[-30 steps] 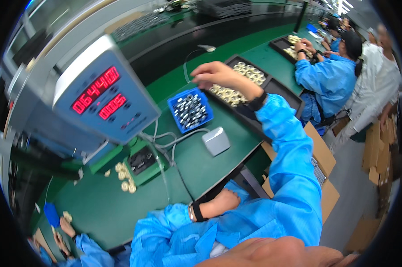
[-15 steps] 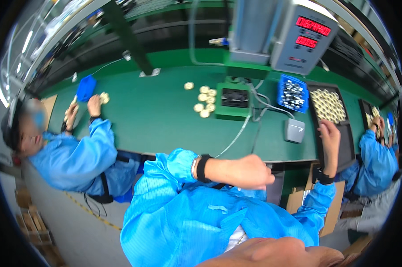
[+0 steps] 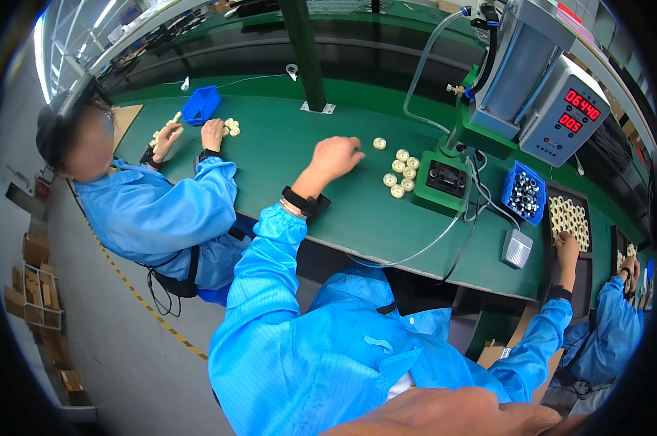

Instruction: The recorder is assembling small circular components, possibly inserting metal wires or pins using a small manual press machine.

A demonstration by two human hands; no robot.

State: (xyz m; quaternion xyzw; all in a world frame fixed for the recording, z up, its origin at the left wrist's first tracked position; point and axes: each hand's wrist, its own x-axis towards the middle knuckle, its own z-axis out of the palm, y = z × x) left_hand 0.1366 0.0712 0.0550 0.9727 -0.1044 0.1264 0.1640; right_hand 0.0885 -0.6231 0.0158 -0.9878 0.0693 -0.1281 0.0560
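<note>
Head view, looking down over a blue-sleeved torso at a long green counter (image 3: 292,167). Left hand (image 3: 336,156) stretched out over the counter, fingers curled loosely together, nothing visibly pinched; resting just short of a cluster of cream rings (image 3: 401,173) lying near a single ring (image 3: 379,143). Black wristband (image 3: 303,202) on that wrist. Right hand (image 3: 567,249) far off at the other side, fingers down on the edge of a black tray (image 3: 570,218) filled with rows of cream rings; grip too small to tell. Beside the tray, a blue bin (image 3: 525,195) of small metal parts, and nearer the counter's front edge a grey pedal box (image 3: 517,248). Between the two hands, a green fixture (image 3: 445,178) with black top, under a grey machine (image 3: 561,109) with red digits, hoses and cables trailing. Further left, a co-worker's hands (image 3: 212,134) at another small pile of rings beside a second blue bin (image 3: 200,105).
</note>
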